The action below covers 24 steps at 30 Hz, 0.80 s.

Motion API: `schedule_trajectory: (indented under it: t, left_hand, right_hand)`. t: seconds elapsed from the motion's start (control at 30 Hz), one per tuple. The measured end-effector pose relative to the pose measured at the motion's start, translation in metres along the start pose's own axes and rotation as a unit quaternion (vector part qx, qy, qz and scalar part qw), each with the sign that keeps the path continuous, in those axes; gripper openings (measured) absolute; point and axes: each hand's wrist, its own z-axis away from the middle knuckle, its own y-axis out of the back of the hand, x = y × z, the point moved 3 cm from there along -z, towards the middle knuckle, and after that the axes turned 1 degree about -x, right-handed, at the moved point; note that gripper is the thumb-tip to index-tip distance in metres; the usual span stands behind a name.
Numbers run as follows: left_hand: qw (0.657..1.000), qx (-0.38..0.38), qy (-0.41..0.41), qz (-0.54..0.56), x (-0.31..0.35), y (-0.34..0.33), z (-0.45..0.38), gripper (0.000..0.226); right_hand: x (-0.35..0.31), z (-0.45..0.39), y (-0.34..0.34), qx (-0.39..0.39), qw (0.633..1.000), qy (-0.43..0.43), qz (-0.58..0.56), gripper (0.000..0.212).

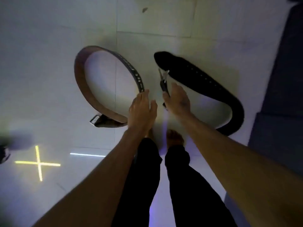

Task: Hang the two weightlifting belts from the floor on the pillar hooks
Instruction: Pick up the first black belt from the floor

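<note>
Two weightlifting belts lie curled on the white tiled floor. The brown belt (82,89) forms an open loop on the left, its metal buckle (94,121) at the near end. On the right the black belt (213,89) curves round, and its buckle end (164,79) sticks up between the two belts. My left hand (141,110) hovers with fingers apart at the brown belt's strap tip, touching or just above it. My right hand (177,102) is closed around the black belt's buckle strap.
A dark blue mat or platform (282,95) borders the floor on the right. My legs in black trousers and my bare feet (174,138) stand just behind the hands. A yellow cross of light (38,163) glows on the tiles at the left, near a dark shoe (4,154).
</note>
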Motion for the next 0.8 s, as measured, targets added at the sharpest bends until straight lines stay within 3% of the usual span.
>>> schedule_trajectory:
  t: [0.17, 0.37, 0.53, 0.63, 0.8]
  left_hand:
    - [0.999, -0.012, 0.012, 0.033, -0.049, -0.034, -0.028, 0.041]
    - [0.995, -0.012, 0.065, 0.076, -0.045, 0.007, -0.029, 0.044]
    - [0.98, -0.132, 0.007, 0.152, 0.033, 0.074, 0.018, 0.061]
    - [0.97, -0.146, -0.041, 0.19, 0.077, 0.11, 0.06, 0.095]
    - [0.951, -0.063, -0.145, 0.266, 0.194, 0.214, 0.186, 0.052]
  right_hand:
    - [0.011, -0.056, -0.041, 0.043, 0.999, -0.023, -0.007, 0.036]
    - [0.005, -0.03, -0.01, 0.044, 0.996, -0.02, -0.071, 0.027]
    - [-0.016, 0.069, 0.091, 0.039, 0.983, 0.036, -0.174, 0.025]
    - [-0.031, 0.141, 0.167, 0.043, 0.966, 0.063, -0.249, 0.024]
    - [-0.072, 0.278, 0.306, 0.036, 0.933, 0.113, -0.341, 0.025]
